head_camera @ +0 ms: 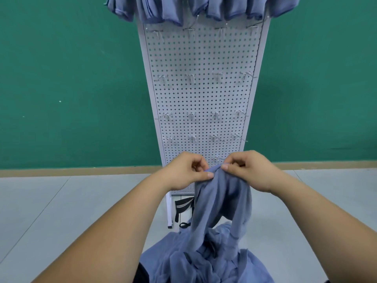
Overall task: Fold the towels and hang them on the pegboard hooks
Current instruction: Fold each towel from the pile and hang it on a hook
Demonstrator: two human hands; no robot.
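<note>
- the left hand (186, 170) and the right hand (247, 169) sit close together just below the middle of the view, a narrow gap between them.
- each hand pinches the top edge of a blue-grey towel (221, 201) between thumb and curled fingers; the left grips its corner at about 9 o'clock of the bunched edge, the right at about 3 o'clock.
- the towel hangs down from the two pinches in loose folds, not yet folded flat, and its lower end runs into a pile of towels (206, 262) of the same colour at 6 o'clock of the view.
- whether the held towel's bottom end rests on the pile or is tangled in it cannot be told.
- a white pegboard (202, 94) stands upright behind the hands, reaching from 12 o'clock down to the centre.
- rows of bare metal hooks (190, 77) stick out of the board, four across.
- hung towels (204, 7), also blue-grey, drape along the board's top at 12 o'clock, cut off by the frame edge.
- a green wall (71, 78) fills the background at 9 and 3 o'clock.
- a pale grey floor (61, 211) spreads below it.
- a dark strap-like object (183, 205) lies by the board's foot, at 9 o'clock of the hanging towel; what it is cannot be told.
</note>
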